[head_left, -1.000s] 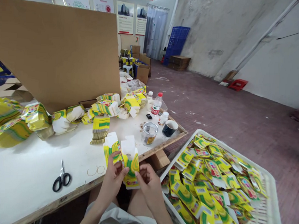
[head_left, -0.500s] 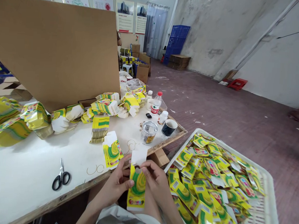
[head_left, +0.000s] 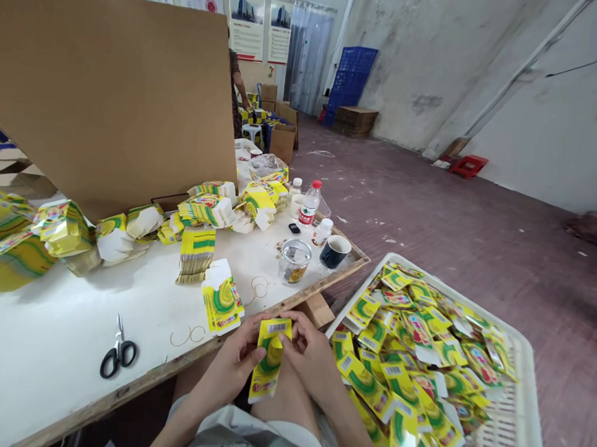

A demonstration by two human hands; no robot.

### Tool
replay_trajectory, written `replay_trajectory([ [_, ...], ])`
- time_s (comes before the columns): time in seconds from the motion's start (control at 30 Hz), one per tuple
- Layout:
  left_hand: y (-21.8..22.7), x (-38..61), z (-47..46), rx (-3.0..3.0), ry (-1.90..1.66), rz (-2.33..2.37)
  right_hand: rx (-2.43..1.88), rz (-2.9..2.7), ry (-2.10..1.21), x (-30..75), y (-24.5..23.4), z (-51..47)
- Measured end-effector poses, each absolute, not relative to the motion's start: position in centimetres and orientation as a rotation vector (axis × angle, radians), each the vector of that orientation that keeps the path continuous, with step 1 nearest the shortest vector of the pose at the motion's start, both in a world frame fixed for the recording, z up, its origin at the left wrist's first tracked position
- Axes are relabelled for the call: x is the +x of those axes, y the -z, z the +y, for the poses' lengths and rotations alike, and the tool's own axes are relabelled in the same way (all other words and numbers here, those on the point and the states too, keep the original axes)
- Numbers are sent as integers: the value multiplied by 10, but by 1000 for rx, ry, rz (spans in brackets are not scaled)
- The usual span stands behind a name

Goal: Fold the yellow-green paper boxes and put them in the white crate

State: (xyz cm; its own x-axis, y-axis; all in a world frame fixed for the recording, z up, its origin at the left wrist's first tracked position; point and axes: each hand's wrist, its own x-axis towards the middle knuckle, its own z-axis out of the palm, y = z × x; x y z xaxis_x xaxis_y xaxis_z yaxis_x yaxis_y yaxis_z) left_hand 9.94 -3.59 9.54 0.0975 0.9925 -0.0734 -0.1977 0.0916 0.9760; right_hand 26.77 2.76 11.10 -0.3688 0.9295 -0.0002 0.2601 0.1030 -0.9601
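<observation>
Both my hands hold one yellow-and-green printed packet [head_left: 270,357] over my lap, just off the table's front edge. My left hand [head_left: 235,360] pinches its left side, and my right hand [head_left: 310,357] pinches its top right, where the flap is folded over and shows a barcode. A second packet [head_left: 221,301] with a white flap lies on the white table [head_left: 72,345] just left of my hands. A white crate [head_left: 530,389] at my right is filled with several finished packets [head_left: 411,363].
Scissors [head_left: 116,354] and rubber bands [head_left: 187,336] lie on the table. Stacks of flat packets [head_left: 195,253], a glass jar [head_left: 295,262], a dark mug [head_left: 336,251] and a water bottle [head_left: 309,205] stand farther back. A large cardboard sheet [head_left: 110,93] rises behind. A person [head_left: 235,93] stands far back.
One packet was left on the table and my hands drew the other down toward my lap. Its white top flap, upright half a second ago, is now folded over.
</observation>
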Motion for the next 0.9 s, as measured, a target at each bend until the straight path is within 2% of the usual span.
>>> replay_trajectory([
  [0.27,-99,101,-35,956,-1198,978,-1233,-1813,-1226,268,-111,24],
  [0.47,-102,111,-35,864,-1184,924,-1037,-1726,-1244,271,-116,22],
  [0.57,-96,115,-34,942,-1151,955,-1077,-1646,-1277,280,-116,20],
  [0.63,-87,107,-32,1108,-1167,1147,-1219,-1691,-1108,299,-116,23],
  [0.77,-60,64,-26,1540,-1113,1879,-1592,-1792,-526,345,-115,32],
  [0.83,-46,41,-25,1628,-940,2135,-1628,-1815,-519,351,-113,33],
  [0.9,-37,25,-26,1715,-789,2178,-1560,-1843,-714,338,-110,31],
])
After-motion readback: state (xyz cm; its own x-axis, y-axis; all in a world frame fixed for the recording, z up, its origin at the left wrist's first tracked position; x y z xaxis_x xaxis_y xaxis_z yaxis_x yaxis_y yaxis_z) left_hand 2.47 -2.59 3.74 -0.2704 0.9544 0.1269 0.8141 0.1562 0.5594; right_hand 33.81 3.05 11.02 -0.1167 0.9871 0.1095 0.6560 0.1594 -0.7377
